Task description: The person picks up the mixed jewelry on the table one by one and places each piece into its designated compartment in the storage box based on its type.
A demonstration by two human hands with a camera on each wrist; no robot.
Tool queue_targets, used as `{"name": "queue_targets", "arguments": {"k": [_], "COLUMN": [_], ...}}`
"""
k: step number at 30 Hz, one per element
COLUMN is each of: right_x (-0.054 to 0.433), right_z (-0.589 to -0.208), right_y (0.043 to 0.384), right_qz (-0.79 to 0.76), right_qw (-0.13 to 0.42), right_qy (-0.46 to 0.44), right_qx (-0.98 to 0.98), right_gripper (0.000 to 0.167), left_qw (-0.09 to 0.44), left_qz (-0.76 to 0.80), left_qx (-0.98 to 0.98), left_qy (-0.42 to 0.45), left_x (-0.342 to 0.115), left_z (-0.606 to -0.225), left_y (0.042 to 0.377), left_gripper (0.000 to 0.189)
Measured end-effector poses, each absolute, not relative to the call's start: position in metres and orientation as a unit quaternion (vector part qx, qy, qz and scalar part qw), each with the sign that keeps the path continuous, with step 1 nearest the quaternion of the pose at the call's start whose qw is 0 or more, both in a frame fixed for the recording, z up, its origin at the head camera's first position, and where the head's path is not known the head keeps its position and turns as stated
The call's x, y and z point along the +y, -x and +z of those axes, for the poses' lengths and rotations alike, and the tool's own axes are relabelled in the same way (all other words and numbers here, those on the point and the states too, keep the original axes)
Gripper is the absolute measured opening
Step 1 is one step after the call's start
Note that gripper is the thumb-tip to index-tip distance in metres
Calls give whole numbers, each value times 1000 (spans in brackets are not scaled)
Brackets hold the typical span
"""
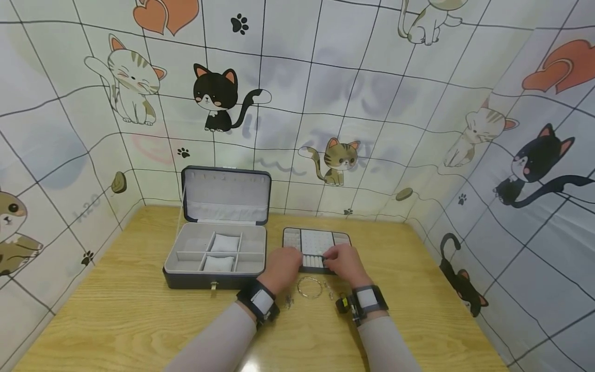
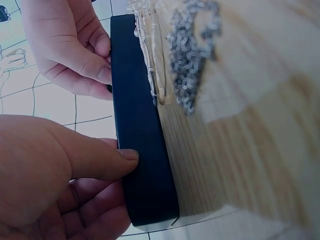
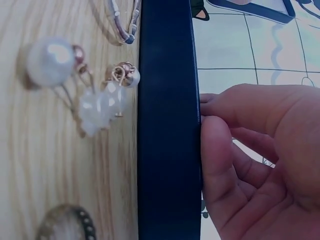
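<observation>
A dark-sided jewelry tray (image 1: 317, 243) with pale compartments and ring rolls lies on the table. My left hand (image 1: 284, 264) grips its front left edge, thumb (image 2: 129, 155) on the dark front wall and fingers curled behind it. At the front right, my right hand (image 1: 346, 262) reaches over the ring rolls with thumb and forefinger together. A small dark piece (image 2: 109, 88) shows at those fingertips, mostly hidden by the wall. Before the tray lie a bangle (image 1: 299, 290), a silver chain (image 2: 186, 60) and pearl drop earrings (image 3: 52, 61).
Left of the tray stands an open jewelry box (image 1: 211, 281), lid up, with two white cushions (image 1: 226, 243) in its compartments. A round beaded-edge piece (image 3: 67, 220) lies near the earrings. Behind the wooden table (image 1: 116, 310) hangs a cat-print cloth (image 1: 279, 103).
</observation>
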State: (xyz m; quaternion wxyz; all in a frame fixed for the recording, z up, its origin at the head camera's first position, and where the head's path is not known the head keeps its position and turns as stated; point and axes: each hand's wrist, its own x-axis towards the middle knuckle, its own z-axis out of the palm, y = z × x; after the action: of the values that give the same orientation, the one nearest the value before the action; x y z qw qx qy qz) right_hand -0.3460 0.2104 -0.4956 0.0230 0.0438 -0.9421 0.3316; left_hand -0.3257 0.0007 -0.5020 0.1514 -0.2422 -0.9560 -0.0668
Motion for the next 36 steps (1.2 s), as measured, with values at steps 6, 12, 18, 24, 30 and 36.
{"name": "queue_targets", "arguments": {"k": [6, 12, 18, 24, 30, 36], "right_x": [209, 211, 214, 213, 212, 212], "right_z": [-494, -496, -496, -494, -494, -496], "right_y": [345, 347, 347, 347, 348, 349], "right_qz": [315, 313, 317, 320, 314, 304], "right_qw": [35, 37, 34, 26, 27, 34], "right_qy": [-55, -60, -67, -66, -70, -82], "right_qx": [-947, -947, -945, -945, -946, -948], "right_gripper": [9, 12, 10, 8, 9, 3], "left_qw": [150, 152, 157, 158, 160, 151], "left_qz": [-72, -70, -65, -67, -64, -67], "left_qx": [-956, -956, -955, -956, -955, -957], "left_qy": [241, 239, 241, 239, 240, 237], "left_x": [2, 3, 3, 3, 2, 2], "left_z": [-502, -504, -505, -504, -504, -505], "left_y": [326, 327, 328, 327, 328, 328], "left_gripper": [12, 13, 13, 14, 13, 13]}}
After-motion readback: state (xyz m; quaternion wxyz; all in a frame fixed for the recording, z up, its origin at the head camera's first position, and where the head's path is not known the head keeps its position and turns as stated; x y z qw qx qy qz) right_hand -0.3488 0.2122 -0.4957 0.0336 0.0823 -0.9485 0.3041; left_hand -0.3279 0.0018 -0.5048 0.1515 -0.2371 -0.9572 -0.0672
